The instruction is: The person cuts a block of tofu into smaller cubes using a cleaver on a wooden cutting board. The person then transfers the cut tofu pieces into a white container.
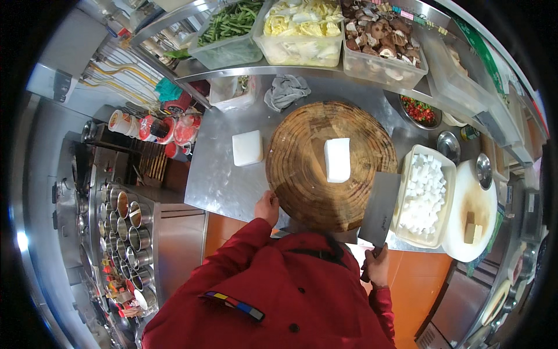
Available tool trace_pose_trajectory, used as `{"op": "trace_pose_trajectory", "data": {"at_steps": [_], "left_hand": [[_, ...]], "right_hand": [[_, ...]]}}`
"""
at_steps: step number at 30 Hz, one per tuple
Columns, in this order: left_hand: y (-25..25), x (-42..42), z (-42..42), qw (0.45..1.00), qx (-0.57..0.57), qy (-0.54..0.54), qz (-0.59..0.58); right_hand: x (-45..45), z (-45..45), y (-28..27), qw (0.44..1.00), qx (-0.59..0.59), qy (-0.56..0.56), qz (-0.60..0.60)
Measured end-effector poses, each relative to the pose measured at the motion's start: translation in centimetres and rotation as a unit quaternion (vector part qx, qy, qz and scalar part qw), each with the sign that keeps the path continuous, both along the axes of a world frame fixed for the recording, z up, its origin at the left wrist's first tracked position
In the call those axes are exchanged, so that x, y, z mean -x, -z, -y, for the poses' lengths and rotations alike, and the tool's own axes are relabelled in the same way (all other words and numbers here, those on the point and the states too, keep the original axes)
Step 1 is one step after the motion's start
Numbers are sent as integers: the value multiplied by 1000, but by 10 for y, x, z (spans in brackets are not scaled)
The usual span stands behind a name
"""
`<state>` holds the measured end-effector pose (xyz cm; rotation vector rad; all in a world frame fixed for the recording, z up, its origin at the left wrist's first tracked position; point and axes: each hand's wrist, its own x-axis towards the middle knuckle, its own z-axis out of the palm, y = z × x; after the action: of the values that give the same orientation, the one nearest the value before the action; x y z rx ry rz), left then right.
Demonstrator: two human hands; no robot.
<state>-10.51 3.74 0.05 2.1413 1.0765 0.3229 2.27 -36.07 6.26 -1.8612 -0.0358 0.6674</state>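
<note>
My right hand (377, 267) grips the handle of a broad cleaver (380, 208), whose blade lies flat-on to view by the right rim of a round wooden chopping block (301, 179). A white block of what looks like tofu (337, 160) rests on the wood, right of centre. Beside the block's lower left rim is my left hand (267, 209), fingers curled; whether it touches the rim is unclear. On the steel table (222, 187) to the left sits a second white tofu block (247, 148). Many small white cubes (423, 196) fill a rectangular plastic tub (449, 179) right of the cleaver.
A grey cloth (286, 91) lies behind the chopping block. Overhead, a steel shelf (305, 72) carries tubs of green beans (231, 22), cabbage (303, 19) and mushrooms (383, 32). Chopped chillies fill a bowl (419, 111). A white board (468, 205) stands far right.
</note>
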Motion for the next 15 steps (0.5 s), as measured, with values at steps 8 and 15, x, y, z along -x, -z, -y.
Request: {"op": "trace_pose_trajectory", "data": {"at_steps": [8, 15], "left_hand": [[6, 16, -43, 984, 165, 10, 58], [-9, -57, -220, 982, 53, -3, 181]], "right_hand": [[6, -19, -12, 999, 28, 22, -8], [20, -28, 4, 984, 157, 56, 55]]}}
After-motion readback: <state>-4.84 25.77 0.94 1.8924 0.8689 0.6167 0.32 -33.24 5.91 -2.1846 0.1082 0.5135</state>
